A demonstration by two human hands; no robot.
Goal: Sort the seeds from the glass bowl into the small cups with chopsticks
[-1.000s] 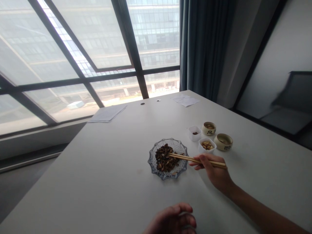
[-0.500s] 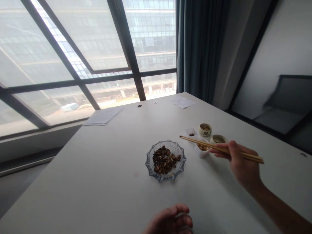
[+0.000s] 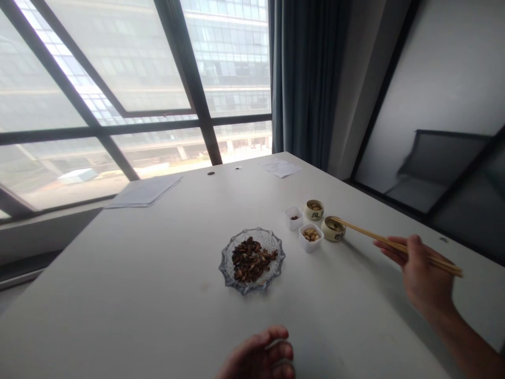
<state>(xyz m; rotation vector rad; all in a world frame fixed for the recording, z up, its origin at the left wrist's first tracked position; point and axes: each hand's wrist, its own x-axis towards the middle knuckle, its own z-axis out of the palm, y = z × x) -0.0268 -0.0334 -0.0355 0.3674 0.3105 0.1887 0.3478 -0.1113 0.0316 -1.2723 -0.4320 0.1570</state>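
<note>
R hand (image 3: 424, 276) is shut round a pair of chopsticks (image 3: 394, 245), thumb & fingers pinching them near the thick end. It's up off the table (image 3: 158, 273), over at the right. The two sticks lie close together, almost flat, just a bit tilted. Their long way runs from the hand, low right, up to the far left. The thin tips point at the nearer round cup (image 3: 333, 230) & sit right over its rim. Can't tell if a bit of food is btwn the tips, too small.

L hand (image 3: 258, 358) is at the bottom edge, palm down, fingers bent loose, partly cut off. Can't tell if it has hold of anything.

What could go wrong, I think: the grip is far back, so the tips can wobble & cross, & anything tiny would slip out onto the table. The tips are so near the cup they could bump it & knock it into the white tub of nuts (image 3: 311, 237) just beside it. The glass dish of seeds (image 3: 226, 266) is well apart to the left, so prob. safe.
</note>
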